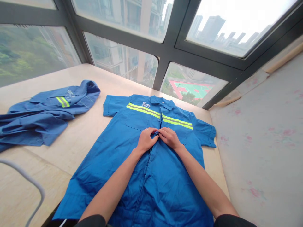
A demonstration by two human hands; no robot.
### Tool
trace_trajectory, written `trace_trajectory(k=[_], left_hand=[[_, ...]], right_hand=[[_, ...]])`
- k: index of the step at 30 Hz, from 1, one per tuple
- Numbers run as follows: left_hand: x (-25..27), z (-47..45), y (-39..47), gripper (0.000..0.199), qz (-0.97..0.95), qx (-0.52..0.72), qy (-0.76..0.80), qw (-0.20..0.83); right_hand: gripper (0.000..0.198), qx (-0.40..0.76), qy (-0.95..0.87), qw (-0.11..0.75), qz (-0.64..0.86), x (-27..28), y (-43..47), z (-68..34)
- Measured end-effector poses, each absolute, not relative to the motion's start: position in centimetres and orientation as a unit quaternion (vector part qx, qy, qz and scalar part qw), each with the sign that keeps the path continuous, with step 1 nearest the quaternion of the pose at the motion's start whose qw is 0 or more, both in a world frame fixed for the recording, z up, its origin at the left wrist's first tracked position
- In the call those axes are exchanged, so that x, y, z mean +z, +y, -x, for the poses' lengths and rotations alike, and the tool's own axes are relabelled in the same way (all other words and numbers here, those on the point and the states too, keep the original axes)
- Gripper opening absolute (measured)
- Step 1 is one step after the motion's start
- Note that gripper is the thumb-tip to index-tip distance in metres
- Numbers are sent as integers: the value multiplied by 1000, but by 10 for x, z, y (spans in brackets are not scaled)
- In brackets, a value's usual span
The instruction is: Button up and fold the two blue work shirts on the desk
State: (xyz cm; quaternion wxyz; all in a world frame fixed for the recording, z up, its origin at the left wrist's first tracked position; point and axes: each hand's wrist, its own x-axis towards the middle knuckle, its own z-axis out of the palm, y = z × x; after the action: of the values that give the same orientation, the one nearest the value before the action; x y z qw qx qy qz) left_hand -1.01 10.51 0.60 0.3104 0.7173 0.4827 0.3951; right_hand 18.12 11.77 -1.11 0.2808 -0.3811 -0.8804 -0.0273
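A blue short-sleeved work shirt [175, 173] lies spread out face up, its collar toward the windows. Yellow-green reflective strips cross its chest, and a white logo sits on the chest at the left. At the front placket, just below the strips, my left hand [147, 138] pinches the cloth edge. My right hand [169, 137] grips the same spot from the other side, fingertips almost touching the left ones. A small button [156, 132] shows between the fingers. Below my hands the placket runs down with its edges loosely together.
A second blue garment [47, 110] with a reflective strip lies crumpled at the left on the pale wooden surface [78, 126]. A grey-white cable [30, 181] curves at the lower left. Windows with dark frames [132, 39] stand behind, and a flowered wall [260, 142] bounds the right.
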Motion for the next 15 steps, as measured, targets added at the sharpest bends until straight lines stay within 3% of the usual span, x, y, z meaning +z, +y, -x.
trace_trajectory(k=[15], left_hand=[[5,8,105,24,-685,398,510,337]], right_hand=[[24,-54,-883,274,377,-2,112,-181]])
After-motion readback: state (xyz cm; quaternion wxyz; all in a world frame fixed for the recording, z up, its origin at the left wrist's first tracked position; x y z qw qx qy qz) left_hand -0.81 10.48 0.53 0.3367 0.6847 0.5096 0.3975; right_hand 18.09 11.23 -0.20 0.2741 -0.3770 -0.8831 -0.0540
